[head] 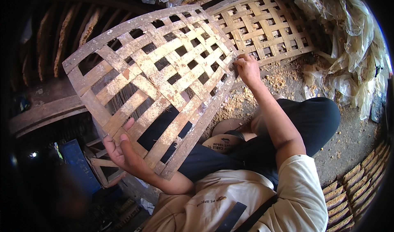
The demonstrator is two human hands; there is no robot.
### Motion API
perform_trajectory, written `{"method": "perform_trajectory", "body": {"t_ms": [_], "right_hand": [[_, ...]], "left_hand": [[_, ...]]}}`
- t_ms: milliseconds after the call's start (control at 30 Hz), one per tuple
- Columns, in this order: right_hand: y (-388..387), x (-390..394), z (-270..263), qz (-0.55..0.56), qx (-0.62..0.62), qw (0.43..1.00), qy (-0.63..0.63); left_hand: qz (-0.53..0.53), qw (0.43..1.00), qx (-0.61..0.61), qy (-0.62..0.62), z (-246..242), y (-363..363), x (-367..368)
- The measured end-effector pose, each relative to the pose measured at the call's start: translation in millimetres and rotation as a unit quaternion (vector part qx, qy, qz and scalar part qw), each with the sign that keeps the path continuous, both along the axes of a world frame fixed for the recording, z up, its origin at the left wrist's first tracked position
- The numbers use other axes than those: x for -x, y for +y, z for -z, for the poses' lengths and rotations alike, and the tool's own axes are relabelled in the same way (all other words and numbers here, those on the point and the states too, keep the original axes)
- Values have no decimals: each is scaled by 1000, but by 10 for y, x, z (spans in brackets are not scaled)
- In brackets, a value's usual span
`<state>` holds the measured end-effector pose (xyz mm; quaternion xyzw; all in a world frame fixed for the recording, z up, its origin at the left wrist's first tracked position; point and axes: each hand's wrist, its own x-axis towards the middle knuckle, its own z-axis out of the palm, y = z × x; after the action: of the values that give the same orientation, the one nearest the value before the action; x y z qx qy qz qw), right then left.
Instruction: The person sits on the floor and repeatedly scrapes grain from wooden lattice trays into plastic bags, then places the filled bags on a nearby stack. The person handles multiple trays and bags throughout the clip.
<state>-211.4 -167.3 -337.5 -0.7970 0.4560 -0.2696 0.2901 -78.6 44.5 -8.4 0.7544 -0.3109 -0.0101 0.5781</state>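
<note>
A woven lattice panel of flat bamboo or wood slats point(163, 101) with a wooden frame hangs tilted in front of me, held at two places. My left hand point(124, 150) grips its near left end, thumb on the upper face and some fingers underneath. At the far right edge, my right hand point(246, 67) pinches the frame rail, its fingertips partly hidden. Pale residue crusts the slats. Just beyond my right hand lies a second woven panel point(255, 22), with light crumbs scattered over it.
Crumbly tan material point(240, 104) covers the floor around the panels. Crumpled plastic sheeting point(347, 44) hangs at the right. Slatted racks point(357, 189) line the lower right, with a wooden beam point(49, 112) at the left. A blue container point(78, 164) sits low on the left.
</note>
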Motion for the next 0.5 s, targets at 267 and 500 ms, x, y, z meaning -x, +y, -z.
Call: {"method": "perform_trajectory", "body": {"t_ms": [267,500], "right_hand": [[5,-49,197,55,-375,896,-231],[-68,-313,102,-23,-198,966,-165]], "left_hand": [[-8,1000,-1,-3,20,-11,-12],[-9,1000,-1,-30,20,10,38]]}}
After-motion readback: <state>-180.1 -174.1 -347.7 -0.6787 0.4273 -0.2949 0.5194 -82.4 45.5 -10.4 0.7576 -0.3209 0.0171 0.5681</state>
